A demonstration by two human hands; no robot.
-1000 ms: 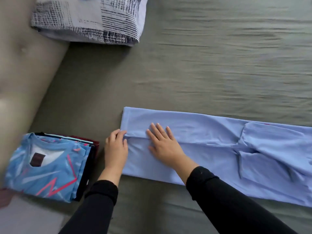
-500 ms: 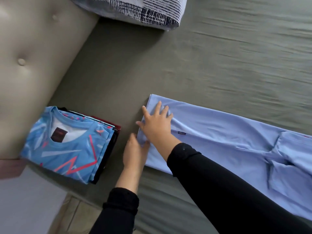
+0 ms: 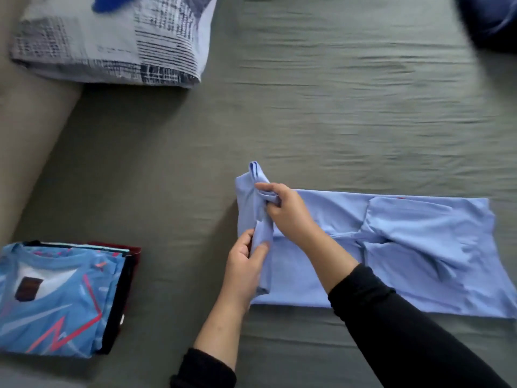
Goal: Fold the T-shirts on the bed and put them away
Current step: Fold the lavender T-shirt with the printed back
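Note:
A light blue T-shirt [image 3: 414,247] lies folded into a long strip across the grey-green bed sheet [image 3: 307,113]. Its left end is lifted off the sheet. My right hand [image 3: 285,211] grips the far corner of that end, fingers curled round the fabric. My left hand [image 3: 244,266] pinches the near corner of the same end. At the lower left sits a stack of folded T-shirts [image 3: 58,298], the top one blue with pink and white streaks.
A grey patterned pillow [image 3: 112,40] lies at the top left against a beige padded headboard [image 3: 25,130]. A dark blue cloth [image 3: 492,21] shows at the top right corner. The bed's edge runs along the bottom left.
Both hands went from pressing flat on the shirt's left end to gripping it and lifting it off the sheet. The view has shifted too.

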